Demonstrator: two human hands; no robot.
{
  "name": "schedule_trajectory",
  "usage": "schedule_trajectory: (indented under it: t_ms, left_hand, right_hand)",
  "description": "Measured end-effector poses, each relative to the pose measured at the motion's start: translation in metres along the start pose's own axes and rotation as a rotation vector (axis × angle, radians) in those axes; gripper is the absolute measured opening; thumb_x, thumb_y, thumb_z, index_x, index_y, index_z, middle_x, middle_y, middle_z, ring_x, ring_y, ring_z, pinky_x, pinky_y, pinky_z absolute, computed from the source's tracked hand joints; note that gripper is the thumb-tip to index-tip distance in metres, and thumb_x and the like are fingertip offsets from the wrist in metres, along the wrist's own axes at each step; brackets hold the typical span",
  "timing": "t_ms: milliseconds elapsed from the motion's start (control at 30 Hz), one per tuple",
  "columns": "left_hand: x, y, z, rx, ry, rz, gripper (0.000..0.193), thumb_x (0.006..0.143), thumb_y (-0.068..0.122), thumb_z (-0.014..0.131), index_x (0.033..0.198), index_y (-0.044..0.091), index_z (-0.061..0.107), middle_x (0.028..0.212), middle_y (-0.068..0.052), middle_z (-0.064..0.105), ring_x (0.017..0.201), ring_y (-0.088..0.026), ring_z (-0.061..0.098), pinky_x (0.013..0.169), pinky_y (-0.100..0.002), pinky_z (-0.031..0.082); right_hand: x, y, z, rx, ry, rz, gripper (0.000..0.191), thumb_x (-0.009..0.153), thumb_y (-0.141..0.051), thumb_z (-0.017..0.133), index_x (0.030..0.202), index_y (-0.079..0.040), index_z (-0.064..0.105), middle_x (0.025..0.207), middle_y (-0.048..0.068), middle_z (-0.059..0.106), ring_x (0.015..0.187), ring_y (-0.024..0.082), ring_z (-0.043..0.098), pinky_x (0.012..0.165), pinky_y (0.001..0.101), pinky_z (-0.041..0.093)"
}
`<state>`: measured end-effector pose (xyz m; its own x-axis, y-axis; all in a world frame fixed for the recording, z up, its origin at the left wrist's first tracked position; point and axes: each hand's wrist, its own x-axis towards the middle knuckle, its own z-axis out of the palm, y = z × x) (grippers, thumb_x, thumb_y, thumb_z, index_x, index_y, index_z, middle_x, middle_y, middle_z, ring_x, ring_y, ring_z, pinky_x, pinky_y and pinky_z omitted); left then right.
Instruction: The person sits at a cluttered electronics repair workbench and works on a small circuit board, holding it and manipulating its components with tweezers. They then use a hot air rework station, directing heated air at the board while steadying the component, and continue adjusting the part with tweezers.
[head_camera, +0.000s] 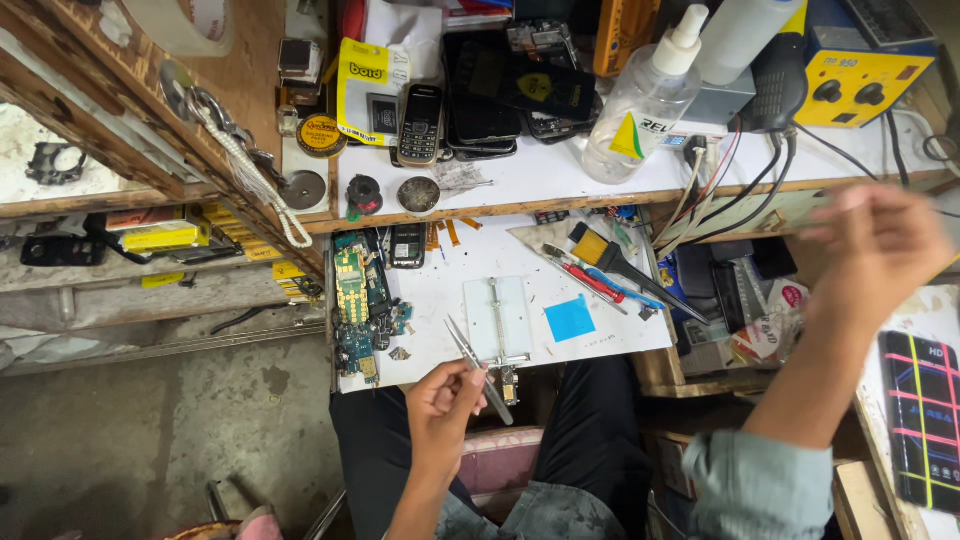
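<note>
Here, a pair of metal tweezers (478, 368) is pinched in the grip of the left hand (443, 408), fingers closed around the lower half, with the tips pointing up and left over the near edge of the white desk (440, 300). The right hand (880, 250) is raised well off to the right, blurred, so whether its grip is open or closed on anything cannot be told.

Just beside the tweezers, a metal board holder (497, 320) is laid flat on the desk, and a small part is seen clamped at its near end, too small to identify. A blue square pad (570, 319) is placed just to the right of it. Further right, a brush (605, 255) and a red-handled tool (593, 282) are lying side by side. On the left edge, stripped green and blue circuit boards (355, 300) are piled, with a small dark phone (407, 245) near them.

On the raised shelf behind, a keypad phone (420, 125), a clear spray bottle (645, 105) and a yellow-fronted station (865, 85) are kept.

As judged from this, disassembly appears already done, while work on the clamped part is at most begun; nothing reassembled is seen.
</note>
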<state>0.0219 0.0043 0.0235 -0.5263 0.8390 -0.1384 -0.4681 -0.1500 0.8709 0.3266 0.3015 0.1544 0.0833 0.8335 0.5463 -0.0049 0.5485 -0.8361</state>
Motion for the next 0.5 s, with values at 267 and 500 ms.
schedule_trajectory:
  t_ms: [267,500]
  left_hand:
    - [-0.005,-0.012,-0.015,0.021,0.008,-0.016,0.016,0.092,0.003,0.073,0.104,-0.007,0.071,0.085,-0.005,0.069,0.07,-0.009,0.058,0.064,-0.025,0.049]
    - [0.006,-0.016,-0.022,0.071,0.052,0.008,0.015,0.093,0.004,0.072,0.104,-0.006,0.072,0.085,-0.006,0.071,0.071,-0.007,0.055,0.065,-0.024,0.046]
  right_hand:
    - [0.154,0.074,-0.061,-0.436,-0.166,-0.065,0.037,0.102,0.0,0.08,0.129,0.002,0.054,0.122,0.018,0.069,0.102,0.022,0.069,0.082,0.0354,0.057]
    - [0.192,0.052,-0.012,-0.721,-0.471,-0.134,0.065,0.089,0.003,0.086,0.139,0.007,0.045,0.134,0.024,0.067,0.119,0.027,0.068,0.092,0.0385,0.056]
